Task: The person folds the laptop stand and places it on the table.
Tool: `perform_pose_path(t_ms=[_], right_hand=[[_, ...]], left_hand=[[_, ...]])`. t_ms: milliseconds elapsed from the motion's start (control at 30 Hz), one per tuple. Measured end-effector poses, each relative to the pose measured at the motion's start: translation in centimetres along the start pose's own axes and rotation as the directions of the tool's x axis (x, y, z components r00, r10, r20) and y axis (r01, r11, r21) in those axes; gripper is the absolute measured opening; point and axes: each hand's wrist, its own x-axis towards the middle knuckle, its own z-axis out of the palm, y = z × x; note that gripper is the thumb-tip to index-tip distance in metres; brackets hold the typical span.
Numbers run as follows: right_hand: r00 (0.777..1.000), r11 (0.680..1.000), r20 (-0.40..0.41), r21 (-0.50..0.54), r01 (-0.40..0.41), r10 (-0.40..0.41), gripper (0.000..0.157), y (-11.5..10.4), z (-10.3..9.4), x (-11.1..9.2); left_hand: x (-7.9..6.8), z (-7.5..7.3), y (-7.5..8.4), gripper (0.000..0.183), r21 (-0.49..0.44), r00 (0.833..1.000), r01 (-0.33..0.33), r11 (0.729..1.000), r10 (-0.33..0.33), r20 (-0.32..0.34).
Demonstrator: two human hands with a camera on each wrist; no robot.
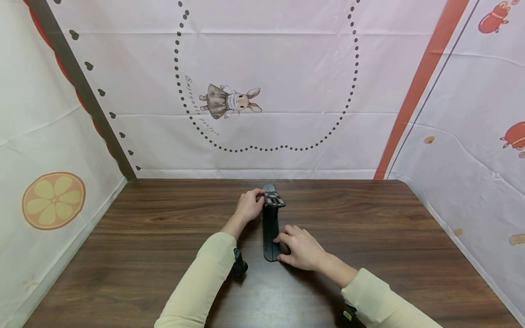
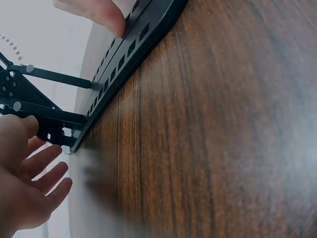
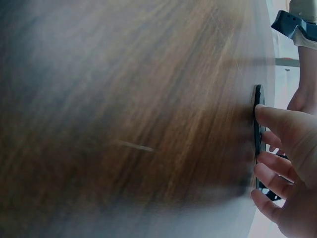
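Note:
A black folding stand [image 1: 270, 230] rests on the table, its long base pointing toward me. At the far end its hinged upper part [image 1: 273, 198] is raised. The left wrist view shows a row of slots along the base [image 2: 119, 62] and two struts [image 2: 54, 75] rising from it. My left hand [image 1: 249, 206] holds the raised part from the left, thumb against the black frame and the other fingers spread below. At the near end, my right hand [image 1: 304, 249] holds the base's right side between thumb and bent fingers. The right wrist view shows that thumb [image 3: 270, 116] at the base's edge.
The brown wooden table [image 1: 164, 273] extends on both sides of the stand. Printed white cloth [image 1: 303, 77] hangs behind it and along both sides. A black wrist camera [image 1: 239, 265] is strapped at my left sleeve, another [image 1: 350, 314] at my right.

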Motion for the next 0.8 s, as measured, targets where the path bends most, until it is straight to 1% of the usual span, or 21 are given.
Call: perform_pose_path(t_ms=[300, 400, 500, 667, 733, 800], right_hand=[[1.000, 0.999, 0.011, 0.036, -0.006, 0.006, 0.034, 0.2, 0.2, -0.1], [1.000, 0.999, 0.020, 0.048, -0.003, 0.002, 0.034, 0.4, 0.1, -0.1], [1.000, 0.998, 0.028, 0.068, 0.001, -0.003, 0.030, 0.6, -0.2, 0.0], [0.999, 0.989, 0.040, 0.146, -0.021, 0.015, 0.025, 0.9, -0.7, 0.2], [0.999, 0.984, 0.039, 0.176, -0.029, 0.022, 0.025, 1.1, -0.8, 0.3], [0.999, 0.981, 0.032, 0.193, -0.028, 0.022, 0.024, 1.2, -0.8, 0.4]], left_hand=[[-0.1, 0.1, -0.3, 0.033, -0.016, 1.000, -0.009, 1.000, 0.009, 0.001], [-0.2, 0.1, -0.4, 0.034, -0.018, 1.000, -0.003, 1.000, 0.003, 0.015], [-0.3, 0.0, -0.4, 0.036, 0.004, 0.999, -0.001, 1.000, 0.001, 0.036], [-0.7, -0.4, -0.2, 0.040, 0.034, 0.997, -0.025, 0.999, 0.023, 0.070], [-0.9, -0.5, -0.2, 0.040, 0.038, 0.998, -0.038, 0.999, 0.035, 0.058], [-1.2, -0.6, -0.2, 0.038, 0.038, 0.998, -0.051, 0.998, 0.050, 0.031]])
